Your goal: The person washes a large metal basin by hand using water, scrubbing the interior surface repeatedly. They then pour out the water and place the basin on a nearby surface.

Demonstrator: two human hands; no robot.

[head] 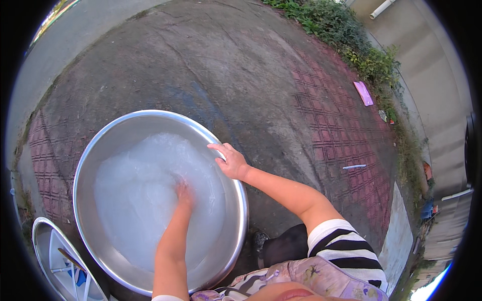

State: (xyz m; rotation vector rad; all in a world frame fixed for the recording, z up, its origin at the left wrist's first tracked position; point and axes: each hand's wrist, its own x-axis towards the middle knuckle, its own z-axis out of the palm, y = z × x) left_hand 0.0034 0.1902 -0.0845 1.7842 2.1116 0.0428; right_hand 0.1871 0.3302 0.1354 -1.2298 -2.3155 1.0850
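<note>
A large round stainless steel basin (124,126) stands on the ground before me, tilted somewhat in view. Cloudy, whitish water (139,210) fills its lower part, with pale foam or sheen on top. My left hand (184,190) dips into this water near the middle, and its fingers are lost below the surface. Whether it holds anything under there cannot be seen. On the basin's right side, my right hand (231,161) grips the rim, with fingers laid across the edge and thumb towards the inside.
Lower left, a second metal basin (39,225) holds white plastic pieces, a brown stick-like item and something blue. Worn paving (241,75) surrounds me, partly red tiles (339,139). A pink packet (363,93) and a white strip (354,166) lie right, near shrubs (339,30) along a wall (425,64).
</note>
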